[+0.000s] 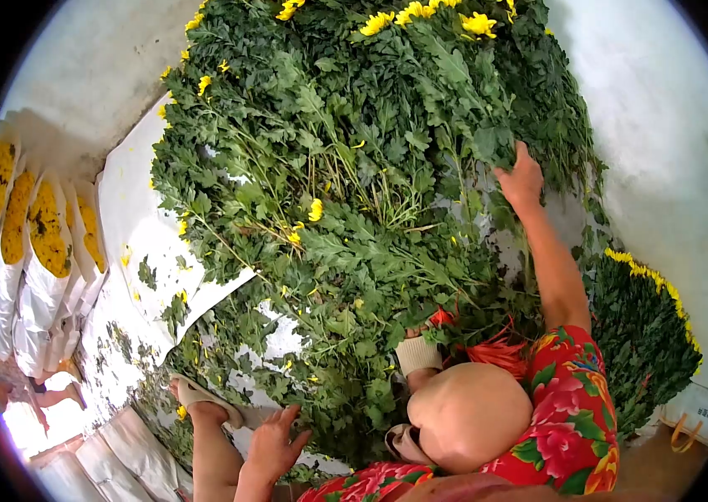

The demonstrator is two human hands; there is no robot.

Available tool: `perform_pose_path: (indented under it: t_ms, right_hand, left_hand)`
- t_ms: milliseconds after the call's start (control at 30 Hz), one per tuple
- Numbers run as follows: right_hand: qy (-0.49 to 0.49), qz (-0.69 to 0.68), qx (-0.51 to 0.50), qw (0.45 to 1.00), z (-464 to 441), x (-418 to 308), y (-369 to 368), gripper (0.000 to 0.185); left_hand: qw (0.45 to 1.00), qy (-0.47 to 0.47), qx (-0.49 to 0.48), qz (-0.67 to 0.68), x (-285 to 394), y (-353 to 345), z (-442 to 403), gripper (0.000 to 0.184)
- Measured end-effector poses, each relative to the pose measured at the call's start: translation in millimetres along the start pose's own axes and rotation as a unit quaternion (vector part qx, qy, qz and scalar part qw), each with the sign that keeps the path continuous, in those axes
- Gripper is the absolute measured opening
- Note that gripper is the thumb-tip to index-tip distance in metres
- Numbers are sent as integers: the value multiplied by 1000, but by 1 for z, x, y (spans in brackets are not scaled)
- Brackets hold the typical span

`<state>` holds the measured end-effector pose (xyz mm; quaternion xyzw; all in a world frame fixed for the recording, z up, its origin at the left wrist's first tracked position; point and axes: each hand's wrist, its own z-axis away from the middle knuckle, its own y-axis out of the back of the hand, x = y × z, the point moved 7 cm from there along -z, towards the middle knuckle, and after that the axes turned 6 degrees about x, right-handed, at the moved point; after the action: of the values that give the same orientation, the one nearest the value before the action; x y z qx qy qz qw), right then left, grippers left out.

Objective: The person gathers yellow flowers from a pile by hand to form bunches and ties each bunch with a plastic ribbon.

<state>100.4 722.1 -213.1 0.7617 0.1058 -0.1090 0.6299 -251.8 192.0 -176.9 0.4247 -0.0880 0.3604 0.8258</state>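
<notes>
My right hand [523, 177] reaches forward to the right side of a large heap of leafy chrysanthemums [346, 109]. Its fingers are closed around a chrysanthemum stem [495, 140] whose leaves rise beyond the hand. My left hand [274, 443] is low in the view, beside my lower leg, fingers apart and nothing in it. Yellow blooms [478, 25] line the far edge of the heap. Loose leafy stems [354, 343] lie between my feet and the heap. Red strings [496, 351] hang by my knee.
White-wrapped bundles with yellow flowers [48, 230] lean at the left. More white wrapped bundles [132, 443] lie at lower left. A stack of chrysanthemums [634, 335] stands at right by the pale wall [655, 125]. Another person's legs [57, 397] show at far left.
</notes>
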Motion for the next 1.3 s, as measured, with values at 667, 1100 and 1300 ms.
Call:
perform_pose_path:
  t_ms: [667,1100,1300]
  right_hand:
    - [201,-118,-206,950,197,0,-6,53]
    - [295,97,-24,950,69,-38,-60,35]
    - [499,-115,-65,856,225,-176,38,28]
  left_hand:
    - [953,-36,57,294,26,-107,-32,46]
    - [817,-50,-53,572,95,-92,-153,40]
    - [715,-95,206,661,141,-60,-184,50]
